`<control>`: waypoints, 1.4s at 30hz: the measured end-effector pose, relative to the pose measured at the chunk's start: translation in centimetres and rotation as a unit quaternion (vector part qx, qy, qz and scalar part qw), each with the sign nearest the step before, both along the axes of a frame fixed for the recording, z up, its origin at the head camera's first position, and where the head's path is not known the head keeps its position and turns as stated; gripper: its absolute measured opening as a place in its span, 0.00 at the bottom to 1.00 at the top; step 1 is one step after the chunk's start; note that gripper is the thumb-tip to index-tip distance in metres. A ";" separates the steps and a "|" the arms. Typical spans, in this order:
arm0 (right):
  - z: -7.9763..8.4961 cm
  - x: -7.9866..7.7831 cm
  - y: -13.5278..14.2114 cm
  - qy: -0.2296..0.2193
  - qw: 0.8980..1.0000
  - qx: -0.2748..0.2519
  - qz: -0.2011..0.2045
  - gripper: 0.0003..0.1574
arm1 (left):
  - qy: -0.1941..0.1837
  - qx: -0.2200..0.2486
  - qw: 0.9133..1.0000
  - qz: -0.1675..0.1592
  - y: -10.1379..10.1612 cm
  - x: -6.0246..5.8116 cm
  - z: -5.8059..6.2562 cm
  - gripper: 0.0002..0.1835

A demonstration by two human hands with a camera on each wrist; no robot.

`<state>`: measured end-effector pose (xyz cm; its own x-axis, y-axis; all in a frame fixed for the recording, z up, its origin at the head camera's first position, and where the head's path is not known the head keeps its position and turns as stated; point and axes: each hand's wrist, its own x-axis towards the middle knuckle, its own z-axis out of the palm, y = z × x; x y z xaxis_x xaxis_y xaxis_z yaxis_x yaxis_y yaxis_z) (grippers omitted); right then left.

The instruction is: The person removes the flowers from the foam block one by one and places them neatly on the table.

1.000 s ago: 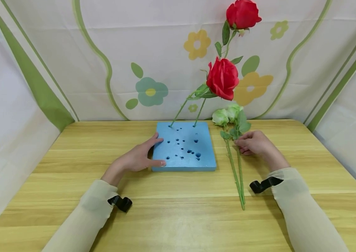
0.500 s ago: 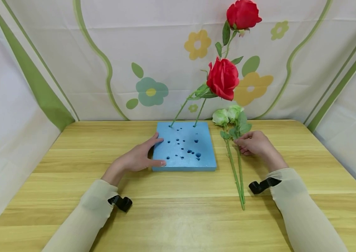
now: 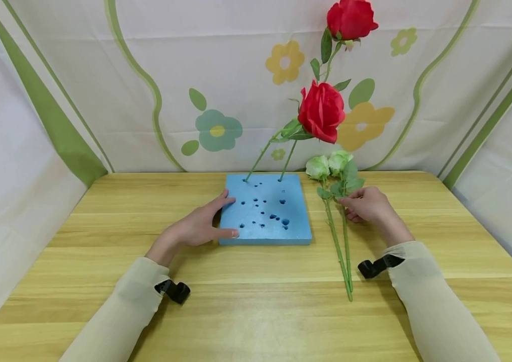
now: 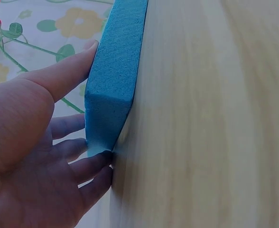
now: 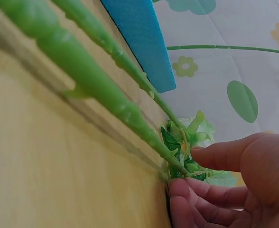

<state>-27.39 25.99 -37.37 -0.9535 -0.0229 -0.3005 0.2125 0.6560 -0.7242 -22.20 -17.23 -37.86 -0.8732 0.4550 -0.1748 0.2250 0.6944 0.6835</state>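
My left hand (image 3: 197,226) rests against the left edge of a blue foam block (image 3: 292,234) pitted with several holes. In the left wrist view its thumb (image 4: 68,71) lies on the top face of the block, and the other fingers reach along its side. Two red roses (image 3: 321,113) stand in the block's far holes, leaning right. My right hand (image 3: 369,203) pinches the stem of the right-hand pale green rose (image 3: 346,241) just below its leaves. Beside it another pale green rose (image 3: 317,167) lies on the table, the stem ends meeting toward me.
The wooden table (image 3: 256,317) ends at a white curtain (image 3: 147,125) printed with flowers, which hangs behind and on both sides. The upper red rose (image 3: 352,19) reaches the top of the head view. A small black camera sits on each wrist.
The head and leaves of the right-hand pale green rose have shifted slightly to the right with my right hand's pinch. My left hand and the block stay put.
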 end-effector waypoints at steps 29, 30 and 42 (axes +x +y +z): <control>-0.4 -0.2 -0.1 0.030 0.999 0.036 -0.001 0.26 | 0.003 0.007 1.000 0.001 0.0 0.0 -0.2 0.51; -0.3 -0.2 -0.1 0.037 0.998 0.042 -0.003 0.26 | 0.003 0.006 1.000 0.001 0.0 0.0 -0.2 0.51; -0.2 0.0 -0.8 0.118 0.990 0.074 0.005 0.24 | 0.000 0.004 1.000 0.004 0.1 0.0 -0.2 0.51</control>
<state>-27.37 25.15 -37.54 -0.9975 -0.0053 -0.0710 0.0421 0.7601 -0.6484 -22.16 -17.16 -38.02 -0.8765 0.4501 -0.1708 0.2203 0.6905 0.6889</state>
